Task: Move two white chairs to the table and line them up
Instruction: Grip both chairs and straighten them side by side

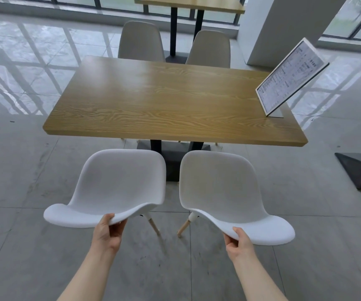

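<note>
1. My left hand [109,230] is clamped on the top edge of the left white chair [118,187]'s backrest; the seat extends directly ahead of it toward the wooden table [170,101].
2. My right hand [239,240] grips the backrest edge of the right white chair [220,187] in the same way; that seat lies ahead of it.
3. Both chairs stand between my hands and the near table edge, side by side with a narrow gap, and angled slightly apart.
4. Judged status: transport is largely complete. Remaining: square both backrests to each other and push the seats in toward the table.
5. Containers: none visible. Beyond my right hand, the tabletop carries only a tilted menu stand [290,77].
6. Two grey chairs [141,42] stand at the far side.
</note>
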A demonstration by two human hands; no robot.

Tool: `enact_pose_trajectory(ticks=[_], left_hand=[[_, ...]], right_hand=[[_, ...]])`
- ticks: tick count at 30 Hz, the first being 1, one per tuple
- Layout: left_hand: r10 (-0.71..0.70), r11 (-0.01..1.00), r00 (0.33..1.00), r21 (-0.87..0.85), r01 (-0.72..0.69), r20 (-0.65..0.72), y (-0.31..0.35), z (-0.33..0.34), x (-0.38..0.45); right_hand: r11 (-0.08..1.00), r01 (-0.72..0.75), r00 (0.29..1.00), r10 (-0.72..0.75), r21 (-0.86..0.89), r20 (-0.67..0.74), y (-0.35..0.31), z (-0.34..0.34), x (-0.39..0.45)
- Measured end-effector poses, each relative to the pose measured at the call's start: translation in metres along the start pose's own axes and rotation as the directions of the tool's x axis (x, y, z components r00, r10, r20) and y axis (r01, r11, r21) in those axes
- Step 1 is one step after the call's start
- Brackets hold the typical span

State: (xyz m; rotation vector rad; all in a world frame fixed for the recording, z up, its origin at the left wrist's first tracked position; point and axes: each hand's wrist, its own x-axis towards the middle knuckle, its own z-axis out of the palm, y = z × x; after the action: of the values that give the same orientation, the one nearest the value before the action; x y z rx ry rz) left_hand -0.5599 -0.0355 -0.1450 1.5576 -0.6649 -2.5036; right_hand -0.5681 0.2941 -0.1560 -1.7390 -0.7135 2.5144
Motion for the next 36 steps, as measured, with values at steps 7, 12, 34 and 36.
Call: enact_pose_trajectory(ticks=[7,12,34,36], left_hand=[[0.002,0.999,1.0,0.036,-0.002,0.01,-0.008,-0.001,-0.003],[0.021,0.999,0.998,0.046,-0.023,0.052,-0.013,-0.013,-0.004],[-0.015,0.999,1.0,0.03,0.015,-0.008,-0.01,-0.003,0.0],[-0.01,0.999,1.0,0.043,0.011,-0.025,-0.01,-0.003,0.001]], right_hand=[[0.998,0.031,0.999,-0.032,-0.059,-0.012,-0.001,0.006,0.004],[0.996,0.049,0.999,-0.049,-0.081,0.003,-0.006,0.013,0.011],[0.989,0.023,1.0,-0.025,-0.143,-0.007,-0.008,0.013,0.002],[0.991,0.011,1.0,-0.014,-0.136,-0.016,-0.009,0.01,0.002]])
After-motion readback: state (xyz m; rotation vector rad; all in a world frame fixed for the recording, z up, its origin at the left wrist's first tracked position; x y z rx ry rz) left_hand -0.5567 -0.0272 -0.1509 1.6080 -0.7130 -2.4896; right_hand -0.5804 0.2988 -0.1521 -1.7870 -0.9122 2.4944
